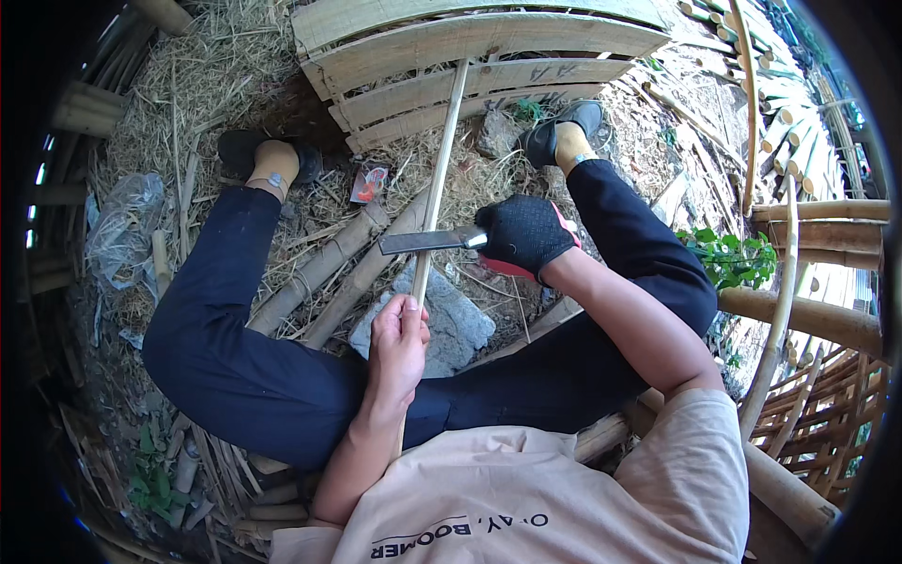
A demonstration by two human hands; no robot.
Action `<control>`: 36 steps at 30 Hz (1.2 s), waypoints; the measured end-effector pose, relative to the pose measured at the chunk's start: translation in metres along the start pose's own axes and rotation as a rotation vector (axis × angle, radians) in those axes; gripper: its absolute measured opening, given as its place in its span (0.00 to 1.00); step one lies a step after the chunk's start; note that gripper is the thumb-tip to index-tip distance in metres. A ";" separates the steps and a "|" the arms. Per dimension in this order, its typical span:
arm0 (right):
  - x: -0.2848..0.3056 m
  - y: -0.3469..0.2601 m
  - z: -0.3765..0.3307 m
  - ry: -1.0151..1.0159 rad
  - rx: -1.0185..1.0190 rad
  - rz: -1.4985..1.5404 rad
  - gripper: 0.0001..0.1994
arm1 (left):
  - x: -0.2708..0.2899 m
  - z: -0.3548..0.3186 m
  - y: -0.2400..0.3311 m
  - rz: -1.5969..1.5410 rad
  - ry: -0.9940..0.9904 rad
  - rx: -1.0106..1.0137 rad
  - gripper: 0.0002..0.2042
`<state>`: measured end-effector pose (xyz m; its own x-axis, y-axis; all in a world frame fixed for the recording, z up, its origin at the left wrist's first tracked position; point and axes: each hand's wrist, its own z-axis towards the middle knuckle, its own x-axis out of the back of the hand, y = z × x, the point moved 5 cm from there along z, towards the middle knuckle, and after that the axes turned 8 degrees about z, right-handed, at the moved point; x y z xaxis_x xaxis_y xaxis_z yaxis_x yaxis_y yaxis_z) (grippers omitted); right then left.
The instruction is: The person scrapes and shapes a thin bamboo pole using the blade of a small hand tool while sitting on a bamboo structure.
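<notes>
My bare left hand (395, 352) is closed around a long, pale bamboo strip (445, 155), thumb on top. The strip runs from my lap away from me, its far end against a wooden slatted crate (404, 97). My right hand (526, 233), in a black and red glove, grips a knife (413, 243) with a straight, dark, blunt-ended blade. That blade lies crosswise over the strip, a little beyond my left hand. Most of the knife's handle is hidden in the glove. Under the strip, between my legs, sits a grey stone (460, 324).
Bamboo poles (324, 263) lie on the straw-strewn ground between my legs. A crumpled clear plastic bag (127, 230) is at the left. At the right are a leafy plant (733, 261), thick bamboo rails (799, 315) and a woven bamboo basket (827, 423). Cut bamboo (799, 146) is piled far right.
</notes>
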<state>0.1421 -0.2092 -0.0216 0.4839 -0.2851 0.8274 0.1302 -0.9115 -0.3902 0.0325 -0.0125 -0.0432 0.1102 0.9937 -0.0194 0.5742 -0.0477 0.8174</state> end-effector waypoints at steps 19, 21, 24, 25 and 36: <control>0.009 0.016 0.002 0.179 0.048 0.089 0.12 | 0.001 -0.008 0.011 -0.289 -0.136 0.153 0.14; 0.001 0.000 -0.003 0.099 0.136 0.103 0.12 | 0.003 -0.006 0.007 -0.320 -0.169 0.129 0.14; -0.006 -0.015 -0.011 0.028 0.240 0.058 0.11 | 0.002 -0.008 0.010 -0.323 -0.133 0.229 0.15; -0.008 -0.016 -0.011 0.015 0.250 0.049 0.10 | 0.000 -0.008 0.010 -0.311 -0.120 0.254 0.14; 0.003 0.008 0.007 0.115 0.043 0.096 0.10 | 0.001 -0.006 0.007 -0.179 -0.107 0.155 0.14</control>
<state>0.1505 -0.2150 -0.0252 0.3943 -0.4049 0.8250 0.1258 -0.8655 -0.4849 0.0318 -0.0115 -0.0339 0.0760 0.9718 -0.2232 0.7089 0.1048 0.6975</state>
